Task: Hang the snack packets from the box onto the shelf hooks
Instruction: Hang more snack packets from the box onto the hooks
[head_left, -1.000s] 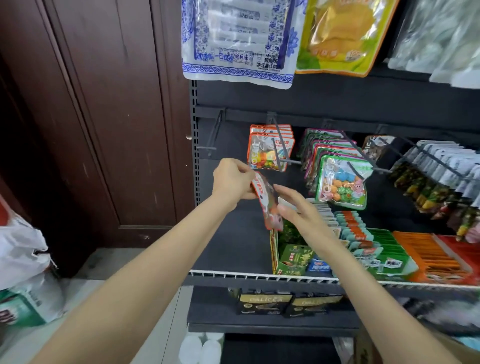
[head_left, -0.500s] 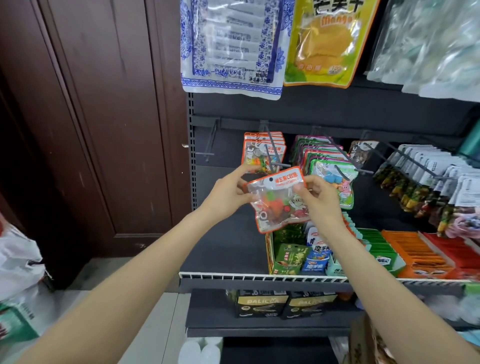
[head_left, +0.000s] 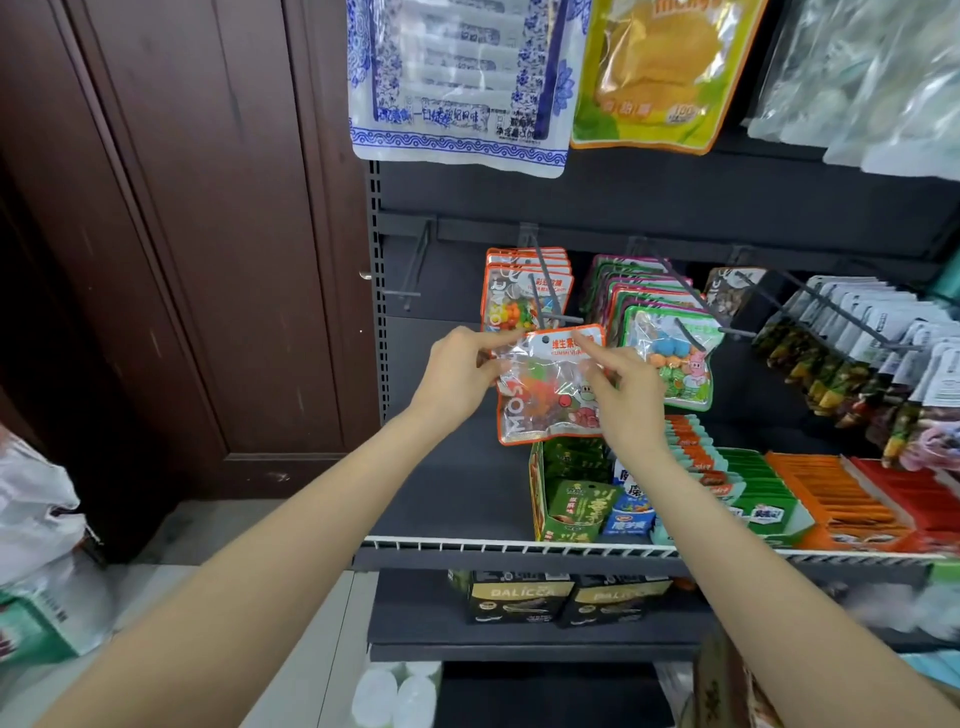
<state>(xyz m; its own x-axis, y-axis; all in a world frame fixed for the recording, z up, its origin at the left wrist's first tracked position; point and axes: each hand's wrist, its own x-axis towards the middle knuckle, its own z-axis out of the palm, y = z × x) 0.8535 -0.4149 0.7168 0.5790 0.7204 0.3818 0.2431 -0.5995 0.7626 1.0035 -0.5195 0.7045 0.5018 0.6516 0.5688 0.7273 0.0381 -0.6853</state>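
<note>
An orange-edged clear snack packet (head_left: 545, 387) with coloured candy inside is held up between both hands. My left hand (head_left: 457, 371) pinches its upper left edge and my right hand (head_left: 626, 395) pinches its upper right side. The packet's top, with a small hang hole, is just below the tip of a grey shelf hook (head_left: 563, 317). Several matching orange packets (head_left: 522, 291) hang on that hook behind it. The corner of a cardboard box (head_left: 722, 686) shows at the bottom right.
An empty hook (head_left: 415, 270) sticks out at the left of the rail. Green-edged packets (head_left: 660, 332) and dark packets (head_left: 852, 353) hang to the right. Snack boxes (head_left: 571, 499) fill the shelf behind its white wire rail (head_left: 519, 545). A brown wooden door (head_left: 208, 234) stands left.
The packet went from edge-on to facing me, then rose and moved toward the orange packets' hook. My right hand now pinches its upper right side.
</note>
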